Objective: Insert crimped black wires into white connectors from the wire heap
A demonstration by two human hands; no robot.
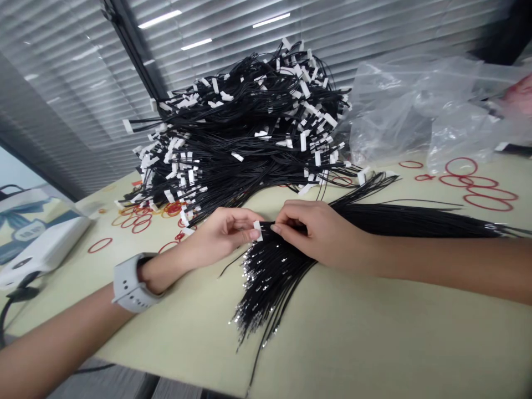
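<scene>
pinching a small white plastic connector (257, 230) between thumb and fingertips, the left hand (222, 235) sits over the pale cream tabletop (353, 343), a light grey smartwatch (133, 282) strapped around its wrist. the right hand (318, 233) is not spread either: its thumb and fingertips close on thin black wires (286, 244) just beside that connector, so the two hands sit very near each other with the connector and wires between them.

below the hands, a loose fan of black wires (270, 288) lies on the tabletop, its shiny metal-tipped ends spraying toward the person. a long, tight sheaf of black wires (415, 220) runs off to the right under the right forearm's side, its far ends glinting silver too.

behind them rises a big tangled heap of black wires (236, 133) studded with many white connectors, its front edge almost reaching the left hand. red rubber bands (488, 200) lie scattered to the right of the heap, and more red rubber bands (139, 224) lie to its left. a crumpled transparent plastic bag (415, 113) slumps at the far right behind the bands. a white box (44, 238) with a blue print sits at the left edge of the tabletop, and window blinds (83, 83) fill the background.
</scene>
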